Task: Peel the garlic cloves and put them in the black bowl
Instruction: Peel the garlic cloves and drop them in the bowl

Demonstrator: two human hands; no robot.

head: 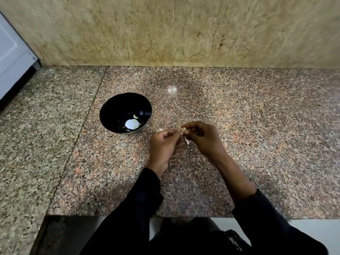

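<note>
**Garlic clove pinched between two hands beside the black bowl**

A garlic clove (182, 131) is held above the worktop (257, 126), pinched between the fingertips of both hands where they meet. It is gripped by the left hand (162, 144) with curled fingers and thumb, and the same clove is pinched from the other side by the right hand (204, 138), whose fingers are bent tightly inward. A pale scrap of peel (187, 141) is seen hanging just below the clove, between the two hands (whether it is attached cannot be told). Another small pale piece (159, 130) is visible just beyond the left knuckles, between that hand and the bowl; what it is cannot be made out.

The black bowl (110, 109) is set on the worktop just left of the hands, nearer the back wall than the front edge. A peeled clove (135, 116) lies inside it near the bottom, beside a bright white reflection.

Both forearms are covered by black sleeves (145, 196), reaching in over the front edge. A white appliance (12, 57) is seen at the far left corner.
</note>
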